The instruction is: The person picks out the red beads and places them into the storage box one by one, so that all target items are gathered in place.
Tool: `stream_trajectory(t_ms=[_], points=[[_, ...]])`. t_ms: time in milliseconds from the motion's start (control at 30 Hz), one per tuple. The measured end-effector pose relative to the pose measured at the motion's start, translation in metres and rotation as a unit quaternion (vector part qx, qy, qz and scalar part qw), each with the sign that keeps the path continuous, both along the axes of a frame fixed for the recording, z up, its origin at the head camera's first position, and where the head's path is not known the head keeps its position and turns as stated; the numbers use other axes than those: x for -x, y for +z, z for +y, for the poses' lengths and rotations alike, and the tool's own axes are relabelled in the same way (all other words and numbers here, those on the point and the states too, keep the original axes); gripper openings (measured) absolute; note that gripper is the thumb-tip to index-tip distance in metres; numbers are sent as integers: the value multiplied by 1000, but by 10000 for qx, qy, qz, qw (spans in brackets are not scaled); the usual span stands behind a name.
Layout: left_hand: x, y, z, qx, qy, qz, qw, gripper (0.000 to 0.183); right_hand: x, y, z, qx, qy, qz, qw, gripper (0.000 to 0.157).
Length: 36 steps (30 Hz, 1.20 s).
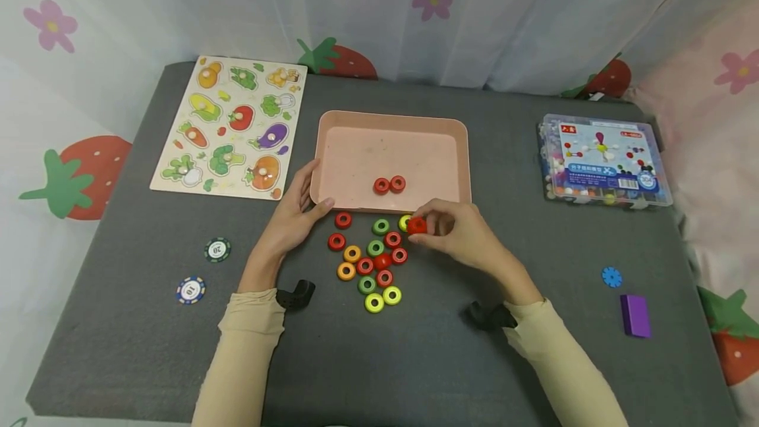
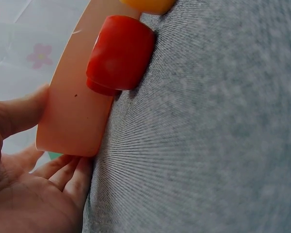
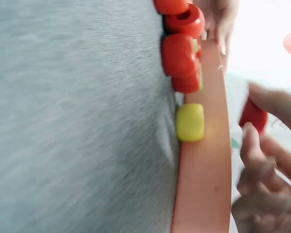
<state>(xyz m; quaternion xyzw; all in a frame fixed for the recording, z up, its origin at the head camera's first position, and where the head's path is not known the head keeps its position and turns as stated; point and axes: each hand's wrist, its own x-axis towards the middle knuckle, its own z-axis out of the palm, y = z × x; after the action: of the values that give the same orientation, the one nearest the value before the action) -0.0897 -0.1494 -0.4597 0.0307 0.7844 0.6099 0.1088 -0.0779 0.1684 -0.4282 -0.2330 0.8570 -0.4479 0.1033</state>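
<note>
My left hand (image 1: 288, 221) holds the near left corner of a shallow pink tray (image 1: 391, 122). In the left wrist view the thumb (image 2: 26, 110) lies along the front wall and the other fingers are at the side. Between thumb and fingertips my right hand (image 1: 465, 232) pinches a red ring bead (image 1: 417, 226), just in front of the tray's near right edge. The right wrist view shows this bead (image 3: 253, 116) raised above the rim. Two red ring beads (image 1: 389, 185) lie side by side inside the tray. Red, green, orange and yellow ring beads (image 1: 376, 248) lie loosely in front of it.
A vegetable puzzle board (image 1: 231, 130) lies at the back left, two poker chips (image 1: 217, 250) nearer on that side. At the right are a clear box of molecule-model parts (image 1: 605, 160), a blue notched disc (image 1: 612, 277) and a purple block (image 1: 636, 315). Printed curtains surround the table.
</note>
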Motion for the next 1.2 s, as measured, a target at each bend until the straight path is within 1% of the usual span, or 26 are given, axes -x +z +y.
stream_trajectory(t_ms=[67, 133, 233, 400, 600, 700, 800, 900, 967, 1067, 1133, 1200], points=[[0, 0, 0, -12, -15, 31, 10000, 78, 7, 1, -4, 67, -320, 315, 9990, 27], [-1, -1, 0, -12, -27, 58, 10000, 78, 14, 1, -8, 8, -668, 563, 9962, 28], [-1, -1, 0, 36, -28, 57, 10000, 79, 25, -1, -14, -224, -1116, 731, 9908, 30], [-2, 1, 0, 60, -15, 22, 10000, 79, 40, -8, -20, -690, -1583, 557, 9834, 32], [-2, 1, 0, 86, -8, 38, 10000, 78, 45, -10, -28, -1211, -1918, 148, 9738, 34], [-2, 1, 0, 121, 5, 19, 9999, 77, 45, -12, -30, -1401, -1929, 6, 9712, 35], [-1, 1, 1, 162, 31, -36, 9999, 76, 45, -12, -29, -1292, -1862, -2, 9740, 36], [0, 2, 2, 155, 33, -113, 9998, 76, 44, -13, -26, -826, -1723, 69, 9816, 34], [1, 2, 2, 130, 22, -147, 9998, 76, 42, -14, -23, -482, -1625, 162, 9854, 30], [1, 2, 2, 140, -4, -165, 9998, 77, 35, -11, -21, -31, -1508, 347, 9879, 23], [0, 2, 2, 150, -10, -155, 9998, 77, 29, -9, -21, 161, -1413, 524, 9884, 21], [0, 1, 1, 151, -5, -127, 9998, 77, 22, -5, -22, 319, -1220, 646, 9899, 19]])
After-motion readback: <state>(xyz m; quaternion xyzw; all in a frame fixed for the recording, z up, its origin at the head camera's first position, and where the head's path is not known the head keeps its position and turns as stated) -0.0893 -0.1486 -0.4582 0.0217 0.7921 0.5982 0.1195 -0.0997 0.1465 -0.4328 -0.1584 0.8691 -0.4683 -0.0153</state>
